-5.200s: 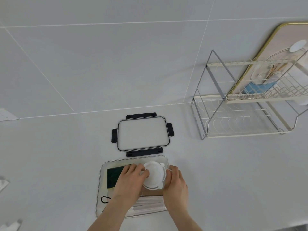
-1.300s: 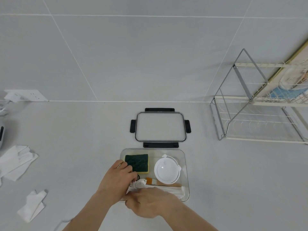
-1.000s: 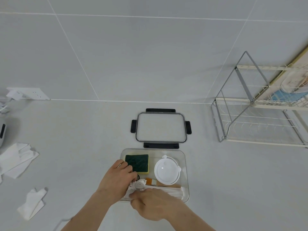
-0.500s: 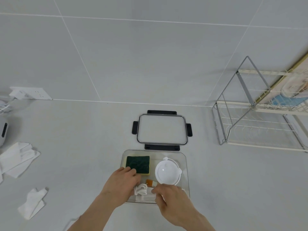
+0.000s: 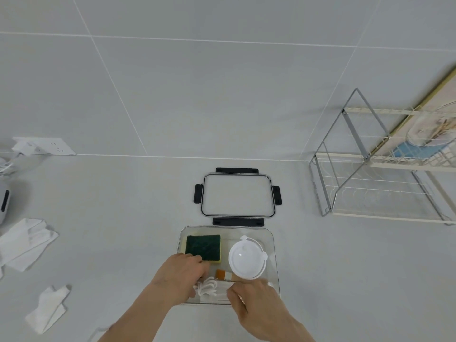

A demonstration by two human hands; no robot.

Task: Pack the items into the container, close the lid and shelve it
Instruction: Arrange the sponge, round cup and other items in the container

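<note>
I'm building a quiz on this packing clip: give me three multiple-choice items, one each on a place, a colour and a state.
1. Where does the lid lie?
A. on the container
B. on the counter behind the container
C. on the rack

2. What colour is the top of the sponge?
A. dark green
B. red
C. blue

3. What state is the container in?
A. closed
B. open with items inside
C. open and empty

Key: 1 B, the lid rests flat beyond the container's far rim. 2 A, its top face is dark green. 3 B, the sponge and a white round cap sit inside uncovered.
</note>
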